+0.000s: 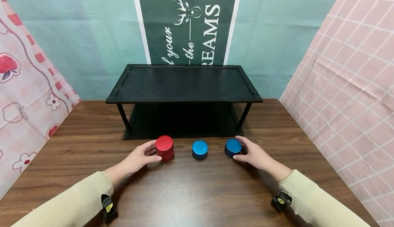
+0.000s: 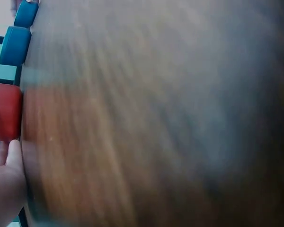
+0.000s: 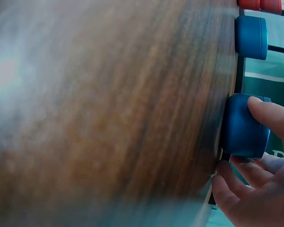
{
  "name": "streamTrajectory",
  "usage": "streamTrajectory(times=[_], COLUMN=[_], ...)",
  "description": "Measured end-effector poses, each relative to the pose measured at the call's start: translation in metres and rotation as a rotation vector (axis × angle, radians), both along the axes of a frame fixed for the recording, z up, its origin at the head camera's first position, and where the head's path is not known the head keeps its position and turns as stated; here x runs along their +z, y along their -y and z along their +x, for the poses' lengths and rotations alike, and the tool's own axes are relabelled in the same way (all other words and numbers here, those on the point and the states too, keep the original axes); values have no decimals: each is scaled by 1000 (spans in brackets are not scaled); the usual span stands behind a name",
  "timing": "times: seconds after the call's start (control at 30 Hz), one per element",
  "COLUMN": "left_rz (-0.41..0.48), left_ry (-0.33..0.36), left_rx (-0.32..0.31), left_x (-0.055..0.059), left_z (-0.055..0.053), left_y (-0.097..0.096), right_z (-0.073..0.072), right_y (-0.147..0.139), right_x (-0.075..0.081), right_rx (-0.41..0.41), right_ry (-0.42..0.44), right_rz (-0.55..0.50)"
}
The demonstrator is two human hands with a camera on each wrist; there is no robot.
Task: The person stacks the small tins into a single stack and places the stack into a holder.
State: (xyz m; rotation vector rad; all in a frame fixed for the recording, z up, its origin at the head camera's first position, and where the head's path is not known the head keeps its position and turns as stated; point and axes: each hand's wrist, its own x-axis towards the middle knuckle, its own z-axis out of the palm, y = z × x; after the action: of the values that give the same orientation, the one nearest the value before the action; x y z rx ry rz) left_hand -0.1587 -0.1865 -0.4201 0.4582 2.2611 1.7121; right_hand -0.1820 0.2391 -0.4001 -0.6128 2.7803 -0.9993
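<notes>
Two round red tins, one stacked on the other, stand on the table; the upper red tin (image 1: pixel 164 142) hides much of the lower red tin (image 1: pixel 168 156). My left hand (image 1: pixel 139 158) grips the stack from the left, thumb at the front and fingers reaching behind. A round blue tin (image 1: pixel 199 149) sits untouched in the middle. Farther right, my right hand (image 1: pixel 254 154) pinches another blue tin (image 1: pixel 233 147) between thumb and fingers. The right wrist view shows the thumb lying on this blue tin (image 3: pixel 246 126), with the other fingers spread below it.
Just behind the tins stands a black two-level shelf (image 1: pixel 183 85) on the brown wooden table (image 1: pixel 197 192). A green cloth (image 1: pixel 89 42) hangs at the back. Patterned cloths, one with fruit and flowers (image 1: pixel 27 110) and one pink checked (image 1: pixel 347 79), border the sides.
</notes>
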Motion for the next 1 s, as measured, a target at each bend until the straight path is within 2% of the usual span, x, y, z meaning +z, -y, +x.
streamTrajectory(times=[0.2, 0.37, 0.6, 1.0], left_rz=[9, 15, 26, 24], left_ry=[8, 9, 20, 7], left_rx=[-8, -22, -7, 2], left_x=[-5, -5, -7, -6], left_z=[-1, -2, -1, -2], left_y=[1, 0, 0, -1], right_z=[-2, 0, 2, 6], right_y=[-2, -4, -3, 4], right_x=[-1, 0, 1, 8], right_rx=[-29, -58, -88, -116], right_ry=[7, 11, 19, -4], right_rz=[-30, -85, -125, -255])
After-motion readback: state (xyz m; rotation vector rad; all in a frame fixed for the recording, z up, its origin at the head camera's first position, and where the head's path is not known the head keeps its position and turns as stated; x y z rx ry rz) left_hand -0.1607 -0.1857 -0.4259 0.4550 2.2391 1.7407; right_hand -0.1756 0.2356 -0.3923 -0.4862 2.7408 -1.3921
